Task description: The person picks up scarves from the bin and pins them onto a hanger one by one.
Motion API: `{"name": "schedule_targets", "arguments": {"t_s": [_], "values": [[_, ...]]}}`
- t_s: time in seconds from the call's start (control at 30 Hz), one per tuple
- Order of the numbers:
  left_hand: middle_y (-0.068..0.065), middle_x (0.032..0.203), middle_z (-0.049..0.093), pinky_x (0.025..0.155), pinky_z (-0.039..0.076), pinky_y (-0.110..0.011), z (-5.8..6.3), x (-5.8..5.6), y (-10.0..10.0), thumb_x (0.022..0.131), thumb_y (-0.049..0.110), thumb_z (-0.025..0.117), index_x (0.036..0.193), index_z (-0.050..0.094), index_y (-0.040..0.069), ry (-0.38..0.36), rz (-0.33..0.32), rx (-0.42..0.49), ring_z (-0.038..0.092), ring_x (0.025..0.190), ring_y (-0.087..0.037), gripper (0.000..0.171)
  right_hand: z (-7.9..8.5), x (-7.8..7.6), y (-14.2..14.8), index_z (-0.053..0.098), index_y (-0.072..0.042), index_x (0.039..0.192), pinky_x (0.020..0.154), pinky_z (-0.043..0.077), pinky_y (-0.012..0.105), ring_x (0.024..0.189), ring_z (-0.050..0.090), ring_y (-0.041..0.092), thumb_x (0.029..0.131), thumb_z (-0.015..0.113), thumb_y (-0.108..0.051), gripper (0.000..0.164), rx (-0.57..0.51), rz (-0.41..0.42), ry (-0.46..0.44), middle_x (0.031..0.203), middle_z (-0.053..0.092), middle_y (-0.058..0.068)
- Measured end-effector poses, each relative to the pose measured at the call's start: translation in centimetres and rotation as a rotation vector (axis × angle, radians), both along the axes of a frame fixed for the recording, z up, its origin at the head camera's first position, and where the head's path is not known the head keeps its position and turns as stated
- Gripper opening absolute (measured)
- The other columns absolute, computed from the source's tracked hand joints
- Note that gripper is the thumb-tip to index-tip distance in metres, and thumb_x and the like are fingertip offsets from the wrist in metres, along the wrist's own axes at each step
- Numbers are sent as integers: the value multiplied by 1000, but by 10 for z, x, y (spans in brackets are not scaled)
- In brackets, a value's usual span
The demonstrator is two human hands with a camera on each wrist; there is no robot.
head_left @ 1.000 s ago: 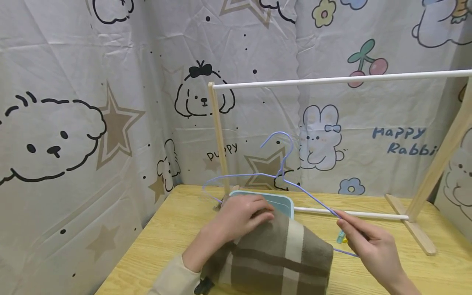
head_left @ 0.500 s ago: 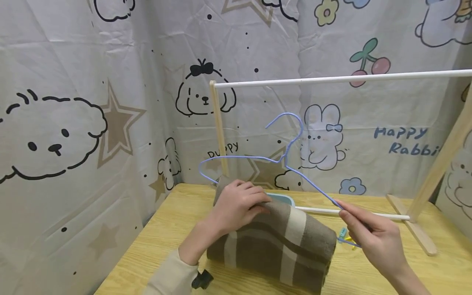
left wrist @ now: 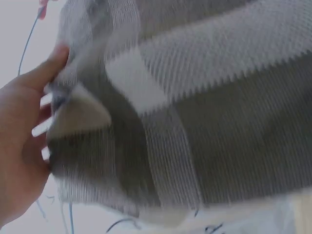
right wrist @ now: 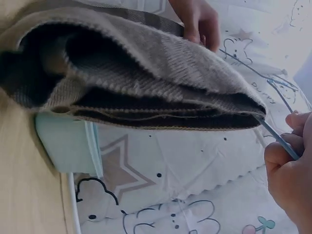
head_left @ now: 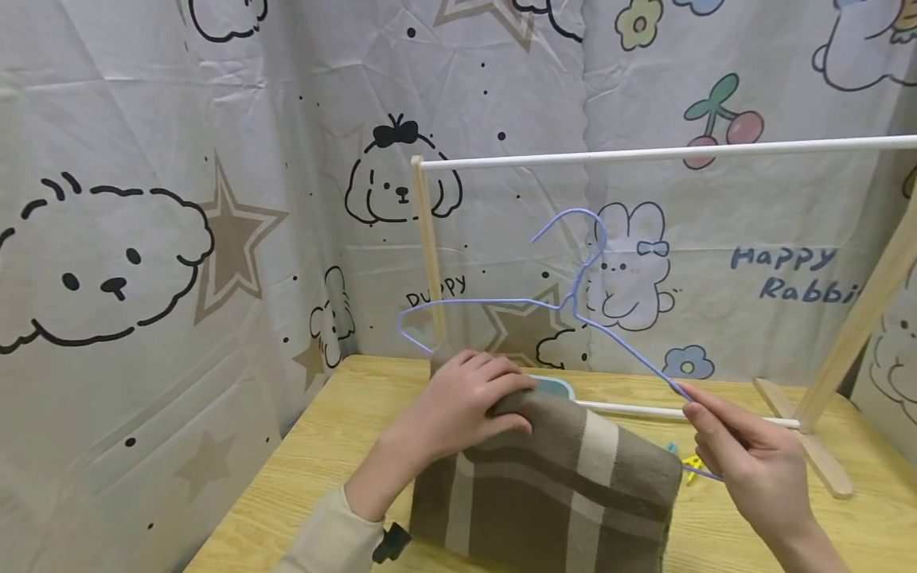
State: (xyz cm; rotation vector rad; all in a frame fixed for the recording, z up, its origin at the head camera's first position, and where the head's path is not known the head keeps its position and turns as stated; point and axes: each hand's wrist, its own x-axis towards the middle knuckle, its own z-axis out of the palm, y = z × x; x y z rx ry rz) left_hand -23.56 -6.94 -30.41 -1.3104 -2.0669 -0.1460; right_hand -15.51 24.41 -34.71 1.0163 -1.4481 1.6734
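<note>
Checked cloth (head_left: pixel 519 493) lies folded over lower bar of blue hanger (head_left: pixel 630 348), above table (head_left: pixel 315 446); draping looks mostly done. Left hand (head_left: pixel 469 402) pinches cloth at top fold, thumb on near side. Right hand (head_left: pixel 762 461) pinches hanger's side wire, fingers curled. Left to do, I judge: evening cloth. Hook is free, apart from white rail (head_left: pixel 645 155).

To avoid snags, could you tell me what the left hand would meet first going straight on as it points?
Beyond the plaid cloth, the left hand would probably meet the lavender hanger at its sloping shoulder, though depth is unclear.
</note>
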Motion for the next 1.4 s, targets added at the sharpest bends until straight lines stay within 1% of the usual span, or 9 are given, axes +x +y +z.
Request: {"name": "schedule_targets", "arguments": {"t_s": [0.23, 0.4, 0.6, 0.7, 0.83, 1.0, 1.1, 1.23, 1.4], "values": [[3, 129, 60, 115, 35, -45, -2, -7, -24, 63, 55, 85, 139, 54, 20, 67, 15, -94, 55, 123, -18, 89, 12, 6, 6, 56, 32, 107, 41, 24, 13, 47, 35, 5, 85, 55, 27, 23, 9, -22, 110, 58, 44, 1], [5, 106, 69, 93, 48, -35, -4, -20, -30, 75, 23, 84, 116, 69, 15, 240, -66, 10, 64, 99, -15, 44, 16, 9, 5, 57, 32, 106, 41, 25, 13, 48, 37, 4, 85, 57, 25, 22, 29, -18, 135, 58, 45, 2], [-3, 95, 73, 85, 54, -25, 5, -15, -33, 79, -10, 72, 101, 74, 6, -82, -376, 255, 68, 90, -17, 28, 12, 13, 10, 63, 25, 107, 42, 28, 13, 50, 37, 1, 88, 61, 18, 20, 201, -90, 123, 64, 51, -2], [-2, 100, 74, 89, 54, -27, 10, -5, -28, 84, -6, 71, 103, 73, 8, -178, -221, 283, 69, 98, -18, 25, 6, 13, 8, 64, 23, 108, 42, 29, 14, 51, 37, 0, 88, 63, 16, 21, 260, -109, 118, 71, 58, -3], [2, 107, 73, 92, 53, -33, 9, -1, -18, 91, 5, 68, 107, 73, 13, -141, 96, 178, 68, 104, -17, 18, 2, 13, 5, 62, 25, 109, 39, 27, 17, 50, 39, 3, 85, 58, 24, 25, 172, -83, 67, 68, 56, -1], [6, 114, 70, 97, 49, -30, 6, 7, -16, 94, 32, 69, 116, 71, 18, -169, -11, 12, 65, 108, -12, 26, 7, 10, 5, 57, 30, 109, 38, 23, 16, 47, 35, 6, 84, 53, 29, 26, 69, 7, 68, 62, 48, 3], [11, 111, 71, 93, 48, -29, 6, 14, -10, 89, 46, 71, 114, 71, 24, -79, -75, -66, 64, 106, -7, 34, 9, 8, 4, 55, 31, 110, 38, 22, 17, 46, 33, 8, 83, 50, 31, 27, 48, 56, 61, 63, 47, 5], [13, 93, 72, 74, 51, -25, 7, 16, 3, 87, 37, 75, 98, 74, 22, 117, -52, 63, 68, 88, -3, 18, 7, 13, 4, 60, 25, 112, 37, 24, 19, 46, 33, 7, 82, 51, 32, 32, 113, -14, -33, 64, 49, 1], [12, 93, 73, 74, 53, -28, 10, 15, 15, 89, 30, 76, 97, 74, 20, 50, 79, 201, 70, 86, -6, 13, 8, 16, -1, 65, 20, 111, 43, 33, 16, 54, 44, 3, 82, 59, 27, 30, 234, -129, -16, 74, 64, -3]]}}
